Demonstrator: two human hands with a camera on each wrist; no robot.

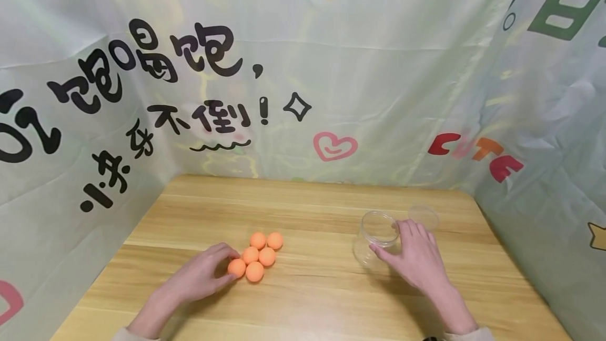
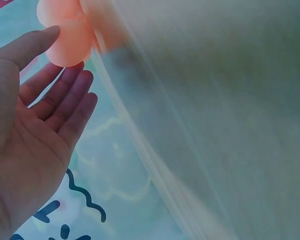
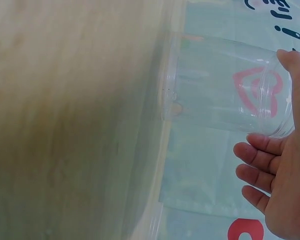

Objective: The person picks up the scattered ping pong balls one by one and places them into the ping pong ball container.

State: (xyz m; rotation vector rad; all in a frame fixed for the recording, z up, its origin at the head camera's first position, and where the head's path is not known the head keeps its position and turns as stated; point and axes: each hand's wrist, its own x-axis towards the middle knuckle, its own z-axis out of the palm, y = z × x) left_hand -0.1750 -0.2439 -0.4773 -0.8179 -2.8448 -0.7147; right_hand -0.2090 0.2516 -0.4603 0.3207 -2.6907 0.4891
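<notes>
Several orange ping-pong balls sit together left of the table's middle in the head view. My left hand [image 1: 204, 273] holds the nearest left ping-pong ball [image 1: 236, 268] between thumb and fingertips. In the left wrist view the thumb lies on one side of that ball [image 2: 70, 47] and the fingertips on the other. Over on the right, a clear open-topped jar [image 1: 364, 249] stands upright on the table. My right hand [image 1: 418, 257] grips it near the rim, thumb and index finger on opposite sides, as the right wrist view also shows; the other fingers extend beside the jar.
Behind the right hand, a clear round lid [image 1: 424, 217] lies flat on the wooden table [image 1: 312, 299]. Printed cloth [image 1: 379, 93] rises around the table's back and sides. The second ball row [image 1: 267, 257] is close beside the held ball.
</notes>
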